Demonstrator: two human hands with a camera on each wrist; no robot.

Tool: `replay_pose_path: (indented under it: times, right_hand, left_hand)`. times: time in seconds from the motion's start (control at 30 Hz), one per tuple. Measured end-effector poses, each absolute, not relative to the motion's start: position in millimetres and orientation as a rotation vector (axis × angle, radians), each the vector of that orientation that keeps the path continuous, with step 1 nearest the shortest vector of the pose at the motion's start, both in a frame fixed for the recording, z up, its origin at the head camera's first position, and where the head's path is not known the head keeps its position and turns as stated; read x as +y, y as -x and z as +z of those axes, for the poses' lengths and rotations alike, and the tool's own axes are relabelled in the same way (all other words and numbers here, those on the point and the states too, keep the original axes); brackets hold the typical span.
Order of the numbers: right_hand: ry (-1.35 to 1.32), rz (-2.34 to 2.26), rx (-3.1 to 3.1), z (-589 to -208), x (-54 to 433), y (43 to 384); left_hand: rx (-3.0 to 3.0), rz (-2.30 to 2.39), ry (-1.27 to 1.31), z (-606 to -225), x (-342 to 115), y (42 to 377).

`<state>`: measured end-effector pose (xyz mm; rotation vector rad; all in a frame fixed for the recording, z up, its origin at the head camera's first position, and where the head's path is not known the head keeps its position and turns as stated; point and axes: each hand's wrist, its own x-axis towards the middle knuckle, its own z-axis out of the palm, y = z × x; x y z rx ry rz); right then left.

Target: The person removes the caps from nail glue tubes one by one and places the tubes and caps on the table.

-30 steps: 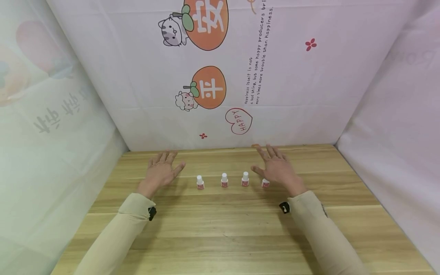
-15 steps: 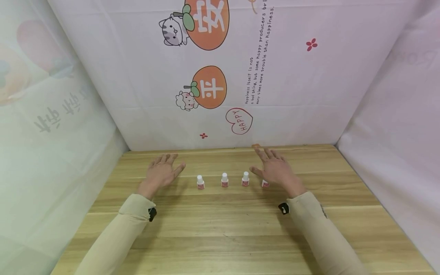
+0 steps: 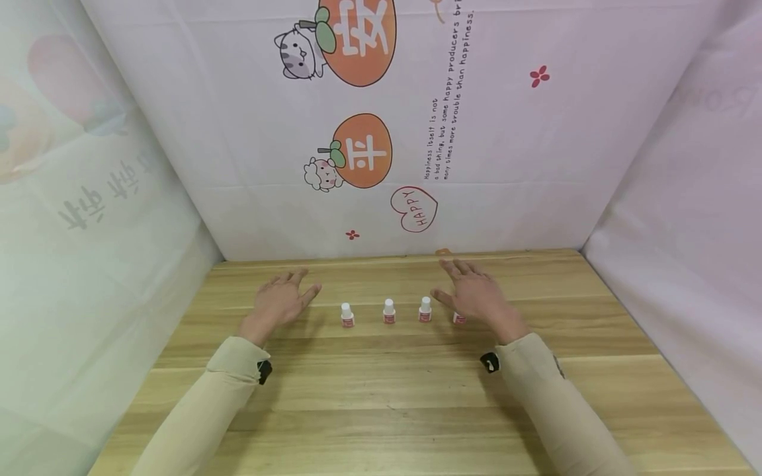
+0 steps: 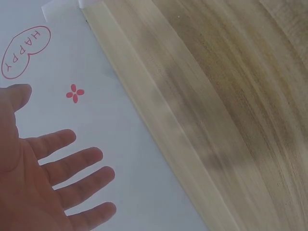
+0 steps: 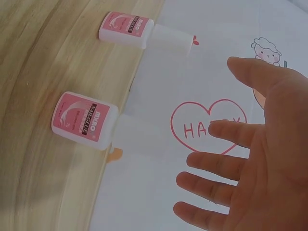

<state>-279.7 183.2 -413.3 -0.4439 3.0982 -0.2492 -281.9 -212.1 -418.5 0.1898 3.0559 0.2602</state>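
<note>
Several small white-capped nail glue bottles with pink labels stand upright in a row across the wooden table. The leftmost nail glue bottle (image 3: 347, 316) is nearest my left hand (image 3: 278, 303), which hovers to its left with fingers spread, holding nothing. Further along are two middle bottles, one (image 3: 389, 312) and another (image 3: 424, 310). My right hand (image 3: 476, 294) is held above the rightmost bottle (image 3: 460, 318) and hides its cap in the head view; its fingers are extended and grip nothing. In the right wrist view, a bottle label (image 5: 79, 118) reads nail glue.
The wooden table (image 3: 381, 396) ends at a white printed cloth (image 3: 506, 165) that rises behind it. Similar cloth walls stand at the left (image 3: 89, 277) and right (image 3: 690, 218). Dark wrist devices show at both cuffs.
The fingertips of both hands have come slightly lower and nearer in the head view. My right hand has shifted a touch left. The bottles have stayed put.
</note>
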Motion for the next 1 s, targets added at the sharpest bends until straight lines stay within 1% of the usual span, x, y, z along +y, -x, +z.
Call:
replay_pose_path:
  times: [0.7, 1.0]
  right_hand:
    - [0.475, -0.299, 3.157, -415.1, 176.9, 277.0]
    - [0.504, -0.346, 3.207, -416.1, 172.8, 275.4]
  left_hand:
    - [3.04, 0.302, -0.192, -421.4, -211.7, 279.8]
    - [3.044, 0.303, -0.232, -423.9, -210.7, 277.8]
